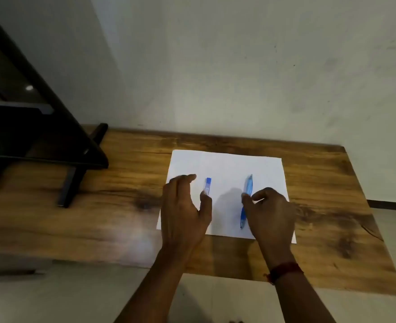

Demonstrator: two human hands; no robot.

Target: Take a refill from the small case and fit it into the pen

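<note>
Here, paper: a white sheet (pixel 225 169) lies flat on the wooden table (pixel 99 206), toward the far right.
Left hand: the left hand (pixel 183 213) rests on the sheet's left part, fingers loosely spread, thumb tip touching the near end of a small blue cap (pixel 208 185).
Right hand: the right hand (pixel 270 213) has its fingers curled, pinching a blue pen (pixel 247 197) at mid-barrel.
Pen: lies near-to-far on the sheet, right of the cap.
Wrist: a red thread band (pixel 283 271) on the right.
Far left: a dark stand (pixel 52 136).
</note>
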